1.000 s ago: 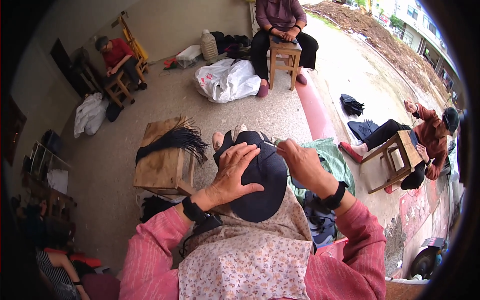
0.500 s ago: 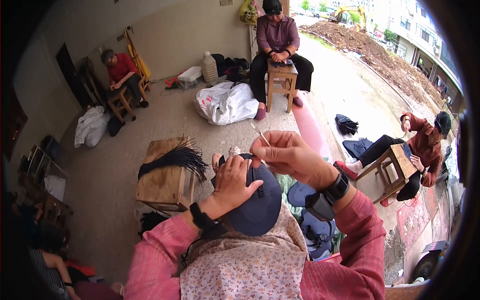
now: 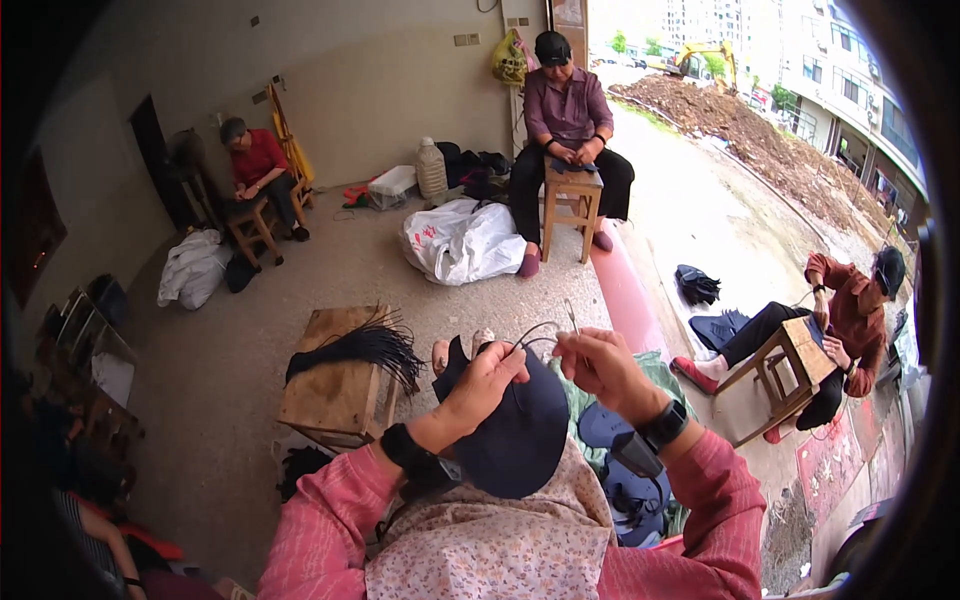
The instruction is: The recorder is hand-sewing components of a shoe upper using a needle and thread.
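A dark blue, rounded fabric piece [image 3: 525,450] lies on my lap over the flowered apron. My left hand [image 3: 478,392] rests over its upper edge, thumb and fingertips pinched on a thin dark cord [image 3: 537,328]. The cord arcs across toward my right hand [image 3: 606,372], raised just to the right of the piece. A thin, pale needle [image 3: 572,316] points up from that hand's closed fingertips. The fingers hide where the cord meets the needle.
Ahead, a wooden stool [image 3: 325,400] carries a bundle of dark cords [image 3: 355,350]. More dark blue pieces [image 3: 635,490] lie beside my right thigh on green sheeting. Co-workers sit on stools at far left, ahead and right. A white sack [image 3: 460,242] lies on the floor.
My left hand has turned from lying flat on the piece to pinching the cord. My right hand has moved right and down, and the cord now arcs between both hands.
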{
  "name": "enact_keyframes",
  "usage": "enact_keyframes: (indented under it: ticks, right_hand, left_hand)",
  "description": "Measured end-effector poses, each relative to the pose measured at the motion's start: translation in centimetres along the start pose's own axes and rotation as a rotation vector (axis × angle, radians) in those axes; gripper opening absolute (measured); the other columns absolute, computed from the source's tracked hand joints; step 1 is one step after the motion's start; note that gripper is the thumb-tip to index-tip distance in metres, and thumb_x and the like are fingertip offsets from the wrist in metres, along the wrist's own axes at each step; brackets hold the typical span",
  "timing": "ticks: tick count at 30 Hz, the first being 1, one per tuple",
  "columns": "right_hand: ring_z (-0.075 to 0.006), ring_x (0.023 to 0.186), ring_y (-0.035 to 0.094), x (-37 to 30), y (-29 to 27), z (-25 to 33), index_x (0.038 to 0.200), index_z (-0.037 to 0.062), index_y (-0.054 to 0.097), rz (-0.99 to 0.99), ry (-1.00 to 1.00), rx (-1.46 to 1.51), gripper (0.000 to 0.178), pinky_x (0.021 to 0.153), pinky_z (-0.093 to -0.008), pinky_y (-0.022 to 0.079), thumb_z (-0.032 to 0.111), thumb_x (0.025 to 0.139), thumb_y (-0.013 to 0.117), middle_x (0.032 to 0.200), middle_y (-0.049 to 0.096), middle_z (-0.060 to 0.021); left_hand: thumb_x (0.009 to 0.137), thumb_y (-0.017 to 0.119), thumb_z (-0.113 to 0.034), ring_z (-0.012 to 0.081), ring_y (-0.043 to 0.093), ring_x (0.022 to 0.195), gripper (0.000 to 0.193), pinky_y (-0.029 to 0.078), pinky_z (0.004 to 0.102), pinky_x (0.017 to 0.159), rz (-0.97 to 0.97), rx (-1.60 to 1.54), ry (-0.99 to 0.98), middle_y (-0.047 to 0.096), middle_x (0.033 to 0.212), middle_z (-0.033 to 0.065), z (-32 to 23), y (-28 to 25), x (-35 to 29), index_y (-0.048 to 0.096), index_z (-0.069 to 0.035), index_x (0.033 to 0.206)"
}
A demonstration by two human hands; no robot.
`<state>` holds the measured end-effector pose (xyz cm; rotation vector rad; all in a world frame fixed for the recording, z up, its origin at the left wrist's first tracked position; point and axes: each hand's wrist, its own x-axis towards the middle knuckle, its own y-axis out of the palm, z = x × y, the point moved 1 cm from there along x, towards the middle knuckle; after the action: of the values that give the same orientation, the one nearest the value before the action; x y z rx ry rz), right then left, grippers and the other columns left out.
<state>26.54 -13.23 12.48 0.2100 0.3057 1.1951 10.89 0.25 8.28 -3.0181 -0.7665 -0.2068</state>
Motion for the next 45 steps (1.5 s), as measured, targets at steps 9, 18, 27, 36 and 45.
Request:
enact_keyframes:
  ticks: [9, 18, 27, 36, 45]
  right_hand:
    - [-0.0004, 0.047, 0.035, -1.0, 3.2, 3.3, 0.104, 0.0036, 0.068, 0.009, -0.092, -0.179, 0.021, 0.041, -0.0192, 0.021, 0.021, 0.094, 0.061, 0.070, 0.057, 0.0022]
    - [-0.0016, 0.061, 0.047, 0.3, 7.2, 7.3, 0.104, 0.0026, 0.068, 0.089, -0.391, -0.290, 0.018, 0.053, -0.0176, 0.034, 0.016, 0.091, 0.067, 0.084, 0.063, 0.0022]
    - [-0.0058, 0.077, 0.060, 1.2, 8.7, 9.2, 0.097, -0.0014, 0.067, 0.181, -0.466, -0.333, 0.012, 0.067, -0.0208, 0.047, 0.009, 0.090, 0.067, 0.085, 0.066, -0.0010]
    - [-0.0061, 0.079, 0.060, 0.9, 9.0, 10.1, 0.095, -0.0014, 0.067, 0.204, -0.469, -0.340, 0.010, 0.069, -0.0210, 0.048, 0.007, 0.090, 0.067, 0.086, 0.067, -0.0014]
    - [0.0004, 0.061, 0.049, 1.6, 5.2, 8.1, 0.098, 0.0026, 0.069, 0.169, -0.315, -0.133, 0.016, 0.053, -0.0167, 0.037, 0.017, 0.092, 0.066, 0.074, 0.061, 0.0046]
  left_hand:
    - [0.102, 0.048, -0.034, 0.0087, 0.048, 0.074, 0.029, 0.043, 0.0246, 0.072, 0.024, -0.336, 0.149, 0.047, 0.079, -0.0013, -6.5, 0.5, 0.2, 0.052, -0.005, 0.103]
    - [0.103, 0.046, -0.028, 0.0099, 0.057, 0.069, 0.030, 0.043, 0.0213, 0.063, -0.064, -0.221, 0.269, 0.057, 0.081, -0.0001, -8.7, 0.7, -0.7, 0.054, -0.002, 0.117]
    - [0.101, 0.051, -0.022, 0.0142, 0.067, 0.088, 0.030, 0.053, 0.0258, 0.081, -0.051, -0.159, 0.324, 0.069, 0.093, 0.0090, -10.3, 0.1, -0.9, 0.061, 0.004, 0.113]
    - [0.101, 0.052, -0.019, 0.0119, 0.066, 0.086, 0.028, 0.052, 0.0242, 0.078, -0.066, -0.116, 0.342, 0.069, 0.094, 0.0081, -11.7, 0.1, -0.8, 0.062, 0.005, 0.112]
    - [0.097, 0.058, -0.016, 0.0092, 0.063, 0.079, 0.023, 0.051, 0.0220, 0.075, -0.052, 0.004, 0.385, 0.069, 0.087, 0.0069, -12.4, 0.6, -0.8, 0.067, 0.003, 0.105]
